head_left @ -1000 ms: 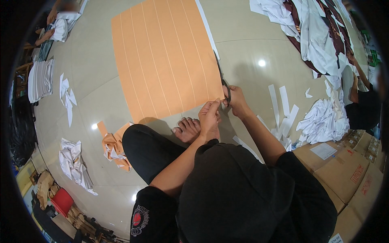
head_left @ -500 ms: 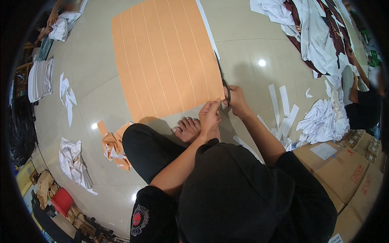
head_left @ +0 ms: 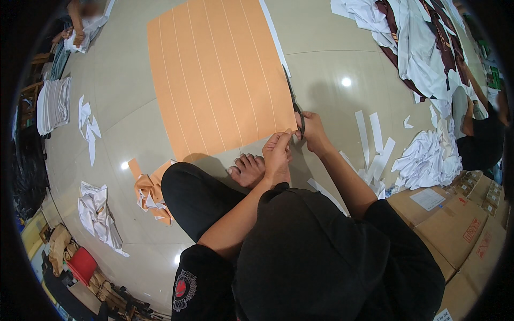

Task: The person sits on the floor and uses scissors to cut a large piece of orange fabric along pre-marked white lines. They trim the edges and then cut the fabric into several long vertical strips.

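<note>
A large orange sheet with pale lengthwise lines (head_left: 214, 75) lies on the tiled floor in front of me; whether it is cloth or paper I cannot tell. My left hand (head_left: 277, 152) pinches its near right corner. My right hand (head_left: 312, 132) is closed round the handles of black scissors (head_left: 300, 120). The scissors' blades run along the sheet's right edge, pointing away from me. A narrow white strip (head_left: 276, 40) shows along the far part of that edge. My bare foot (head_left: 249, 170) rests just below the sheet's near edge.
White offcut strips (head_left: 375, 144) and a white cloth heap (head_left: 431, 155) lie on the right, near cardboard boxes (head_left: 439, 224). Orange scraps (head_left: 152, 190) and crumpled white cloth (head_left: 98, 214) lie left. One person's hands (head_left: 77, 35) handle white cloth at far left; another person (head_left: 482, 134) sits right.
My hands, the scissors and the orange sheet look almost unmoved. At far left, the other person's hands have shifted over the white cloth.
</note>
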Demonstrator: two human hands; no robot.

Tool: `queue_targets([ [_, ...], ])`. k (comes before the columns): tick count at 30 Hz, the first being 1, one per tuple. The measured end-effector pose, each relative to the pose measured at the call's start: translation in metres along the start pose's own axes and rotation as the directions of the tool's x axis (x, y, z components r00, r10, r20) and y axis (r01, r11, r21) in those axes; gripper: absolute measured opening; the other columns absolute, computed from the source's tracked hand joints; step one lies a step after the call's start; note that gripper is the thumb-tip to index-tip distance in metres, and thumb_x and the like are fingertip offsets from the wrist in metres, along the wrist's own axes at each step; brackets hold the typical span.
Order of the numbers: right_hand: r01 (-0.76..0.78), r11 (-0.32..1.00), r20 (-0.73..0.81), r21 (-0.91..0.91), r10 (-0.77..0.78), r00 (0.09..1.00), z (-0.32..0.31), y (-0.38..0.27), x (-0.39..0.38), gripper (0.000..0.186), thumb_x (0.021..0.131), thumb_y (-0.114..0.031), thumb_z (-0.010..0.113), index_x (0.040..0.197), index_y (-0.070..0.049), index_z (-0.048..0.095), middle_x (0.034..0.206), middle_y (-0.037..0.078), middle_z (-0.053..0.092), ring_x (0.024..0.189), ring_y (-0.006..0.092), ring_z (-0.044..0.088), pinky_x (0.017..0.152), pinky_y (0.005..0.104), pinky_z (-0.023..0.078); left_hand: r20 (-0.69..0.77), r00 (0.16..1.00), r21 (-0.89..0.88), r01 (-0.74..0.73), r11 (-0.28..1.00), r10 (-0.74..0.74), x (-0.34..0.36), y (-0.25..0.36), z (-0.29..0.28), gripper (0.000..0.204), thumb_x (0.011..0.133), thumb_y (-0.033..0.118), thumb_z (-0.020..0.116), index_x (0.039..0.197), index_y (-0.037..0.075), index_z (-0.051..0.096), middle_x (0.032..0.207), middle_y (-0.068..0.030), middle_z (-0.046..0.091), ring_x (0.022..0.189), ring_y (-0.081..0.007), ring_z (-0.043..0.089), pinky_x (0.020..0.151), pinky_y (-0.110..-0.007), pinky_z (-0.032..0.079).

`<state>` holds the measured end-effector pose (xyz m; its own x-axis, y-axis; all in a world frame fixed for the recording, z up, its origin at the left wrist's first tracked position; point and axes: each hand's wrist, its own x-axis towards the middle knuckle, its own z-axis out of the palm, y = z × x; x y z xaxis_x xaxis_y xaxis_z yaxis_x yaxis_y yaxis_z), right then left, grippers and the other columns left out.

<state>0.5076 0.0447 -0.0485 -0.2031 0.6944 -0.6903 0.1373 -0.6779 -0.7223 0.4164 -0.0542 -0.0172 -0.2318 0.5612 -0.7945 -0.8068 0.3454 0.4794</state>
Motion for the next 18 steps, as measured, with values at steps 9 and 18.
queue_targets([
  [9,-0.002,0.999,0.008,0.034,0.002,1.000,-0.0017,0.0041,0.0021,0.026,0.083,-0.023,0.073,0.072,-0.003,0.059,0.056,0.000,0.055,0.042,0.0067,0.045,0.040,0.0229,0.031,0.004,1.000,0.008,0.001,1.000,-0.001,0.0020,-0.0020,-0.0015,0.017,0.092,0.024,0.070,0.080,0.013,0.067,0.059,0.0091,0.043,0.046,-0.0016,0.033,0.043,-0.020,0.023],
  [18,0.007,1.000,0.010,0.005,-0.007,1.000,-0.0043,0.0060,0.0026,0.023,0.084,-0.017,0.069,0.069,-0.002,0.059,0.058,0.003,0.055,0.044,0.0086,0.045,0.040,0.0257,0.032,0.012,1.000,0.004,-0.003,1.000,0.003,0.0024,-0.0029,-0.0021,0.016,0.092,0.024,0.070,0.083,0.012,0.069,0.059,0.0091,0.043,0.046,-0.0016,0.034,0.043,-0.020,0.024],
])
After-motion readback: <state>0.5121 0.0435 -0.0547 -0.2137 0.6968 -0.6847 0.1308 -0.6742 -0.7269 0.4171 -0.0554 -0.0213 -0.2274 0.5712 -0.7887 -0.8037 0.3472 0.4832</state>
